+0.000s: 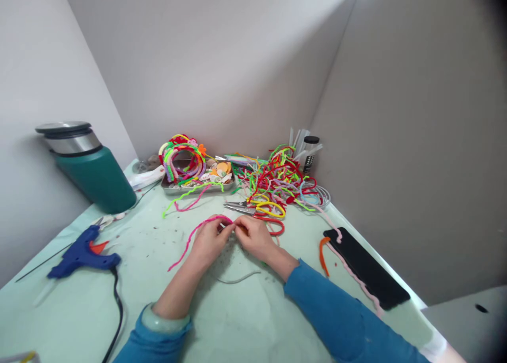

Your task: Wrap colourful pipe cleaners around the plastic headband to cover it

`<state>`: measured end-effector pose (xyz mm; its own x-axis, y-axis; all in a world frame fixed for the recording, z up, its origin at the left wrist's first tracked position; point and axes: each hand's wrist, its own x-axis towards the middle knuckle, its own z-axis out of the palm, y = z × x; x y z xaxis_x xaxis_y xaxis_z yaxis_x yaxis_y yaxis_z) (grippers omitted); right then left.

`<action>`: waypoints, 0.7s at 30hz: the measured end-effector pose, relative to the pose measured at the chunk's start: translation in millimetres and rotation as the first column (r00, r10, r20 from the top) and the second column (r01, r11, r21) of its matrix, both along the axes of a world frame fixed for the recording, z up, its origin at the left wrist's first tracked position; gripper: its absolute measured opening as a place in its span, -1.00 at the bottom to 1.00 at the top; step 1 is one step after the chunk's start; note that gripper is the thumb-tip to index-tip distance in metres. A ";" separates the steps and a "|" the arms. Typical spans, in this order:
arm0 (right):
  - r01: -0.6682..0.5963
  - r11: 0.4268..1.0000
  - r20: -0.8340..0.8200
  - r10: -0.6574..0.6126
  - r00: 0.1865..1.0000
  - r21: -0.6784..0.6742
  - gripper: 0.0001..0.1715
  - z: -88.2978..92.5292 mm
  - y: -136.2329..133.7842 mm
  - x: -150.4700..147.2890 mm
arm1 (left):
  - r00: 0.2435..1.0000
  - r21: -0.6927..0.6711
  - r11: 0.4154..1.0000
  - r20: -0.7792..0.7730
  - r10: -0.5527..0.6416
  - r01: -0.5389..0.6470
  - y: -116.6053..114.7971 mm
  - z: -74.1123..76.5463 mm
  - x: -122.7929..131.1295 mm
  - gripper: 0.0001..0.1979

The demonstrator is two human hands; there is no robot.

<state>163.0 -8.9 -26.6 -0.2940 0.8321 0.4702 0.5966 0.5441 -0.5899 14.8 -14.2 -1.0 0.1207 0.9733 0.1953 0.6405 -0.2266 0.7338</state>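
A bright pink pipe cleaner [190, 241] arches over my left hand [209, 240], its loose tail trailing down to the left. The fingers of that hand are closed on it. My right hand [253, 237] meets the left at the fingertips, pinching the strand's other end; what lies inside that pinch is mostly hidden. Just beyond my hands lie scissors with yellow handles [273, 210] and scissors with red handles [276, 226]. A grey pipe cleaner [237, 281] rests on the table below my hands. Green [178, 196] and pink [193, 203] lengths lie ahead of them.
A blue glue gun [81, 254] with a black cord and a teal bottle [97, 178] stand left. At the back are a metal tray [198, 188], a pipe cleaner wreath [168, 162] and a tangled pipe cleaner heap [277, 175]. A black phone-like slab [372, 270] lies right.
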 end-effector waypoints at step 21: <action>0.001 1.000 -0.003 -0.002 1.000 -0.011 -0.92 0.7 -3.0 -2.6 | 0.996 0.048 0.997 -0.051 0.068 -0.066 -6.6 13.0 6.6 -0.77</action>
